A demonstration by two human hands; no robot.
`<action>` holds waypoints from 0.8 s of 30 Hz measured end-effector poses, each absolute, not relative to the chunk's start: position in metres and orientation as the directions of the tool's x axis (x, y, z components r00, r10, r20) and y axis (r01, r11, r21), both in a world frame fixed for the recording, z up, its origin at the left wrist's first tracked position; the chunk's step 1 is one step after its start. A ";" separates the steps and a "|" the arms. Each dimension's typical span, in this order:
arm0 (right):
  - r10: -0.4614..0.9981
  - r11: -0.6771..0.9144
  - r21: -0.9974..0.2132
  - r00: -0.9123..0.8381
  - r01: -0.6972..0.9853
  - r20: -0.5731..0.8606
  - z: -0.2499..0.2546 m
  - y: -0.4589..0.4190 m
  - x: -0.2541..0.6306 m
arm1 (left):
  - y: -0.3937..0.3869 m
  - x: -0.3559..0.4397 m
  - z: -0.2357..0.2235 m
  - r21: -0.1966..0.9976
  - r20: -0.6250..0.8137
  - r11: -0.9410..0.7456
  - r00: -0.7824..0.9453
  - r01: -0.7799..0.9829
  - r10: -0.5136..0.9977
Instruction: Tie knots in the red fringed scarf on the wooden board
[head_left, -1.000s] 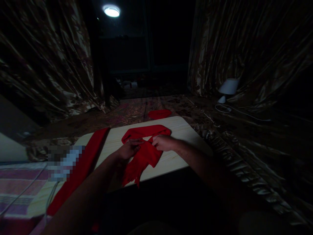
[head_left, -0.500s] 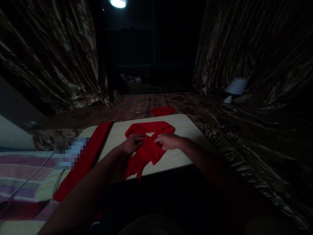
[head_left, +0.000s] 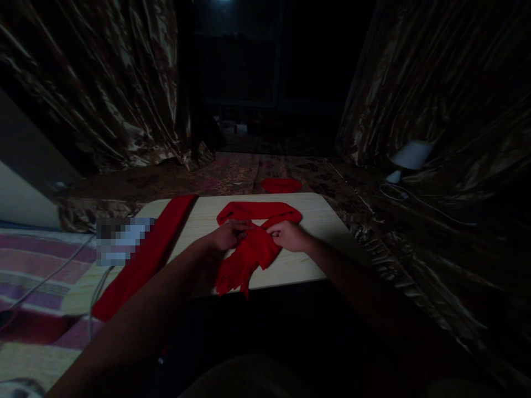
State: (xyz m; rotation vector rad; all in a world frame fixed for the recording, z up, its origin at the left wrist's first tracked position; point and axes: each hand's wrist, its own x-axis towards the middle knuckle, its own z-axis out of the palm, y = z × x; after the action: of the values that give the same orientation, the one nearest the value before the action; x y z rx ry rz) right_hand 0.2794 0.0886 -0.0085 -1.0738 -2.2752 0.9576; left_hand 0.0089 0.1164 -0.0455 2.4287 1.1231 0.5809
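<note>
A red scarf (head_left: pixel 259 243) lies on a small pale wooden table (head_left: pixel 307 265). It is bent into a loop, with its ends crossing on the near side and a fringe pointing towards me. My left hand (head_left: pixel 229 234) is at the left of the crossing, its fingers and thumb closed on the cloth there. On the other side, my right hand (head_left: pixel 289 235) pinches the scarf's right edge between thumb and curled fingers. The dim light hides exactly how the layers overlap under my fingers.
A long folded red cloth (head_left: pixel 145 260) runs along the table's left side, near a blurred-out object (head_left: pixel 124 240) and a cable (head_left: pixel 97 293). Another red cloth (head_left: pixel 281 185) lies beyond the far edge. A white lamp (head_left: pixel 412 155) stands at right, by patterned curtains (head_left: pixel 440 72).
The view has tilted down and shifted slightly. The scarf's near end now lies broader and flatter at the crossing, and both hands remain on it.
</note>
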 end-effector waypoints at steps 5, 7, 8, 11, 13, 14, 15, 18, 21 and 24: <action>0.791 -0.164 -0.921 -0.511 0.354 -0.337 -0.007 0.077 0.283 | 0.116 0.009 -0.046 0.530 0.214 -0.595 0.583 0.604 0.783; 0.748 -0.294 -0.904 -0.513 0.311 -0.420 -0.004 0.069 0.287 | 0.115 0.009 -0.047 0.524 0.206 -0.583 0.572 0.621 0.794; 0.728 -0.333 -0.897 -0.525 0.291 -0.441 -0.002 0.066 0.288 | 0.115 0.009 -0.046 0.522 0.203 -0.579 0.567 0.627 0.798; 0.658 -0.393 -0.877 -0.581 0.277 -0.479 -0.001 0.062 0.288 | 0.115 0.008 -0.046 0.523 0.199 -0.568 0.557 0.636 0.806; 0.627 -0.418 -0.856 -0.586 0.304 -0.514 -0.001 0.062 0.285 | 0.116 0.008 -0.045 0.529 0.190 -0.561 0.555 0.637 0.810; 0.620 -0.426 -0.846 -0.578 0.320 -0.531 -0.001 0.062 0.283 | 0.116 0.008 -0.045 0.536 0.184 -0.558 0.558 0.633 0.809; 0.617 -0.429 -0.840 -0.572 0.331 -0.541 -0.002 0.063 0.281 | 0.116 0.008 -0.044 0.542 0.178 -0.557 0.562 0.629 0.808; 0.598 -0.404 -0.839 -0.590 0.363 -0.543 -0.001 0.065 0.279 | 0.114 0.009 -0.042 0.559 0.163 -0.543 0.560 0.627 0.813; 0.581 -0.373 -0.823 -0.583 0.429 -0.567 0.001 0.068 0.282 | 0.112 0.010 -0.040 0.583 0.147 -0.514 0.540 0.629 0.828; 0.594 -0.347 -0.798 -0.543 0.493 -0.593 0.005 0.072 0.289 | 0.110 0.010 -0.038 0.610 0.123 -0.480 0.522 0.631 0.844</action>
State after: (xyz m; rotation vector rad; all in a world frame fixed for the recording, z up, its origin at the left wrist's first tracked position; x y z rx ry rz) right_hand 0.2890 0.0717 0.0046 -1.4614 -1.7495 2.0495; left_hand 0.0104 0.1097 -0.0384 2.2665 1.1999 0.5672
